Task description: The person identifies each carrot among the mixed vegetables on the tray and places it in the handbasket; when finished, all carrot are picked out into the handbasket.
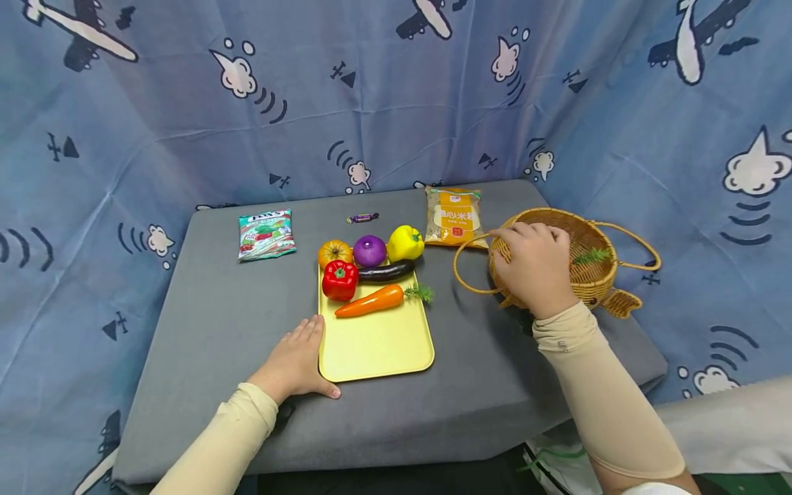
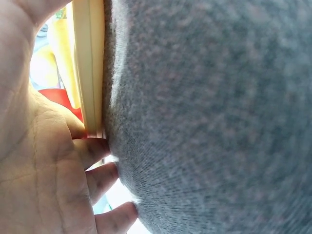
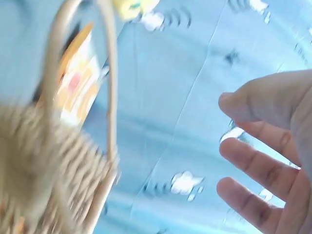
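Observation:
My left hand [image 1: 297, 361] lies flat at the left edge of a yellow tray [image 1: 377, 350], fingers straight along its side and thumb near its front corner. In the left wrist view, fingers [image 2: 97, 180] reach down to the grey cloth beside the tray wall. On the tray are a carrot [image 1: 374, 301], a red bell pepper [image 1: 339, 280], an eggplant [image 1: 386, 272], and, toward the back, a pumpkin [image 1: 335, 252], a purple round vegetable [image 1: 370, 251] and a yellow pepper [image 1: 405, 243]. My right hand [image 1: 535, 265] hovers over a wicker basket [image 1: 594, 282], fingers apart and holding nothing.
Green leaves [image 1: 592, 256] show inside the basket, whose handles [image 1: 473, 265] spread to both sides. Behind the tray lie a wrapped candy [image 1: 362, 218] and an orange food bag [image 1: 454, 216]; a green packet [image 1: 267, 234] is at left. A patterned curtain [image 1: 309, 103] backs the table.

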`<move>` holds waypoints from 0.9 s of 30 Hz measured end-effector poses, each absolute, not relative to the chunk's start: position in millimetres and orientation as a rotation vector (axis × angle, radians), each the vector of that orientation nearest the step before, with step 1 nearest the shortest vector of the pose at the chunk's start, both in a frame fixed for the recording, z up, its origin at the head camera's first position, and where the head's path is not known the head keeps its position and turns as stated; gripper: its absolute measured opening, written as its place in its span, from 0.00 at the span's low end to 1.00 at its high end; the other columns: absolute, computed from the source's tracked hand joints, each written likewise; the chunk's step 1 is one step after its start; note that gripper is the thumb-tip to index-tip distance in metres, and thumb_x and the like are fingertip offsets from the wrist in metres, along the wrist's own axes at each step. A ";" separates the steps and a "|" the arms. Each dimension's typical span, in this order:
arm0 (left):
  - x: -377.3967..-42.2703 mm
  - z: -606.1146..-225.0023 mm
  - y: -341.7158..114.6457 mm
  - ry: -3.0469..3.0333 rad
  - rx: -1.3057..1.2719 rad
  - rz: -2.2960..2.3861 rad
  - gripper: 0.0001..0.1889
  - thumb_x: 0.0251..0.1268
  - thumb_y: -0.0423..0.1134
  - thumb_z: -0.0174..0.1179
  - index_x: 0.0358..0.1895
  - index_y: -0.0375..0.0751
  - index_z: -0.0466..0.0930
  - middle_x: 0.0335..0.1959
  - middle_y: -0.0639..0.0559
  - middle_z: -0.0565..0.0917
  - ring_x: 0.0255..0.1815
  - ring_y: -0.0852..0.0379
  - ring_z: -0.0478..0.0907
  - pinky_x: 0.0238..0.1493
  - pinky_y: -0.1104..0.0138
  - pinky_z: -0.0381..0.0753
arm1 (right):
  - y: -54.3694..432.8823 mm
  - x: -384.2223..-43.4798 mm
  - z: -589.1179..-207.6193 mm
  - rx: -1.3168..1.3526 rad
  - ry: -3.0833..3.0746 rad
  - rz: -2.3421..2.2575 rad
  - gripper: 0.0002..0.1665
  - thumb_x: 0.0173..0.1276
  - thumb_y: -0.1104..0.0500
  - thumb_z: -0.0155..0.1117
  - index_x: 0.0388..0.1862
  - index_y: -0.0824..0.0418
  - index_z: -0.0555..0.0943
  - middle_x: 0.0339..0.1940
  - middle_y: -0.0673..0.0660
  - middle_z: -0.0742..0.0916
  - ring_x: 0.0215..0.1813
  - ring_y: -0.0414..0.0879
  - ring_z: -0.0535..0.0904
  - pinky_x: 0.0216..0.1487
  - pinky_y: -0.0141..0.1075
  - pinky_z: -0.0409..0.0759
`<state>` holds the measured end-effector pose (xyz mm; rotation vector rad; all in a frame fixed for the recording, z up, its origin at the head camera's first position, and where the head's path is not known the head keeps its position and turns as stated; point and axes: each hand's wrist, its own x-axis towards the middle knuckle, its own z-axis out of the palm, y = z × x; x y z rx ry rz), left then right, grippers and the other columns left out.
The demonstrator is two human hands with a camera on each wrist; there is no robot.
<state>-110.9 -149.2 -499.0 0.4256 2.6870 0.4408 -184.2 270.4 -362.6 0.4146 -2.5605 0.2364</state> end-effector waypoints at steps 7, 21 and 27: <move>-111.3 -500.5 -150.9 2.696 0.411 0.436 0.81 0.36 0.69 0.86 0.85 0.25 0.45 0.85 0.31 0.53 0.85 0.33 0.50 0.80 0.38 0.56 | 218.3 -185.1 -370.8 0.609 -2.498 0.201 0.19 0.62 0.59 0.80 0.53 0.58 0.92 0.49 0.61 0.91 0.50 0.63 0.84 0.59 0.66 0.72; -110.3 -501.3 -150.9 2.700 0.428 0.459 0.80 0.36 0.67 0.86 0.85 0.25 0.45 0.85 0.30 0.54 0.85 0.32 0.50 0.80 0.38 0.55 | 141.6 -178.0 -436.9 0.809 -2.680 0.108 0.20 0.65 0.52 0.82 0.56 0.52 0.92 0.54 0.54 0.90 0.54 0.55 0.83 0.62 0.61 0.74; -110.6 -502.3 -151.2 2.699 0.437 0.460 0.81 0.35 0.69 0.86 0.85 0.26 0.44 0.85 0.30 0.54 0.85 0.32 0.50 0.80 0.39 0.55 | 125.7 -177.3 -469.4 0.812 -2.835 0.052 0.22 0.70 0.50 0.77 0.62 0.48 0.89 0.66 0.56 0.86 0.69 0.59 0.76 0.69 0.65 0.68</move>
